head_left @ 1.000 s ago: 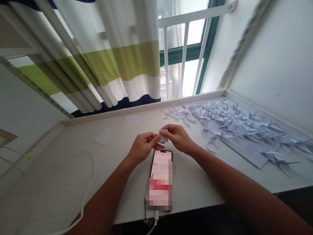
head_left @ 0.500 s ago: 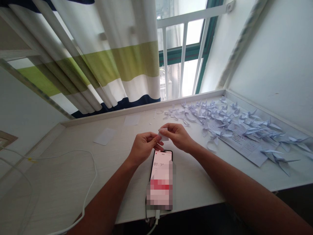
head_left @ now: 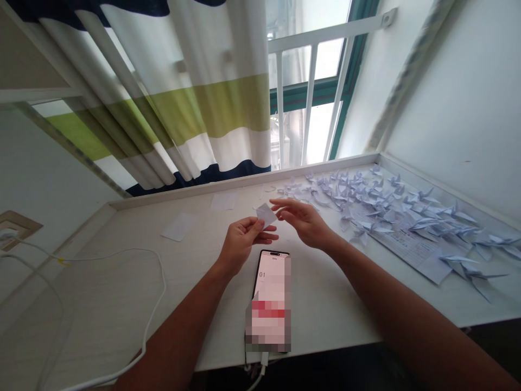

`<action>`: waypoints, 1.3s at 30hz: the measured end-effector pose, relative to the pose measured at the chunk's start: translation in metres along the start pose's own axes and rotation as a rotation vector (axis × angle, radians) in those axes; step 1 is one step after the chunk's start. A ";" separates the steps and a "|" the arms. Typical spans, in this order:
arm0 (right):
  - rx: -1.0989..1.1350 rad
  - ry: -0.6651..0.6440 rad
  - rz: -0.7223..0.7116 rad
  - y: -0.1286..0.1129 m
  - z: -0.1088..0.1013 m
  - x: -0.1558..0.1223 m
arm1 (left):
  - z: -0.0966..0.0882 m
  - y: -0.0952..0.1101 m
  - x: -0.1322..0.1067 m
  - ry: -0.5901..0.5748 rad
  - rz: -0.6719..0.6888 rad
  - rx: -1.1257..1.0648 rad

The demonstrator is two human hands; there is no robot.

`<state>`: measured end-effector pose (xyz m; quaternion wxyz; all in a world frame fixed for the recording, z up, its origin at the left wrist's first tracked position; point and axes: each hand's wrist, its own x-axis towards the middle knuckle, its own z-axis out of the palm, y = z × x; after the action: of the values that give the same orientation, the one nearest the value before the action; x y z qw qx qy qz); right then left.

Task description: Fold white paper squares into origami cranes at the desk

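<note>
My left hand (head_left: 243, 240) pinches a small folded piece of white paper (head_left: 266, 214) above the desk (head_left: 122, 282). My right hand (head_left: 304, 221) hovers just to the right of the paper with its fingers spread and loose, not gripping it. Both hands are held just beyond the top edge of a phone (head_left: 270, 297) that lies flat with its screen lit.
Many folded paper cranes (head_left: 378, 201) cover the right of the desk, some on a printed sheet (head_left: 411, 247). Two blank paper squares (head_left: 179, 226) lie at the back left. A white cable (head_left: 150, 304) loops across the left side. Curtains and a barred window stand behind.
My right hand has let go of the folded paper and opened. My left hand alone now holds it, slightly higher. The view has tilted down a little.
</note>
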<state>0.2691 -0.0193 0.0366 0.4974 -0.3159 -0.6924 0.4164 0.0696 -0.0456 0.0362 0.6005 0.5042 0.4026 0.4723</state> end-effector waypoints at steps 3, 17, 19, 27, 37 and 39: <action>-0.128 -0.108 -0.078 -0.001 -0.006 0.000 | 0.000 -0.001 0.001 0.006 0.017 -0.058; -0.311 -0.191 -0.126 -0.007 0.000 -0.004 | -0.001 -0.005 0.002 0.057 0.091 0.083; -0.311 -0.214 -0.130 -0.008 0.001 -0.004 | -0.001 -0.006 0.003 0.086 0.100 0.084; -0.339 -0.183 -0.121 -0.013 0.002 -0.007 | 0.001 -0.003 0.000 0.093 0.117 0.099; -0.256 -0.007 -0.061 -0.010 0.014 -0.005 | 0.008 -0.008 -0.002 0.097 0.111 0.051; -0.220 0.045 -0.012 -0.010 0.017 -0.006 | 0.009 -0.009 -0.002 0.095 0.116 0.061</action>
<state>0.2540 -0.0333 0.0404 0.4775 -0.3735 -0.7246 0.3277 0.0794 -0.0504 0.0292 0.5367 0.5218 0.4147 0.5173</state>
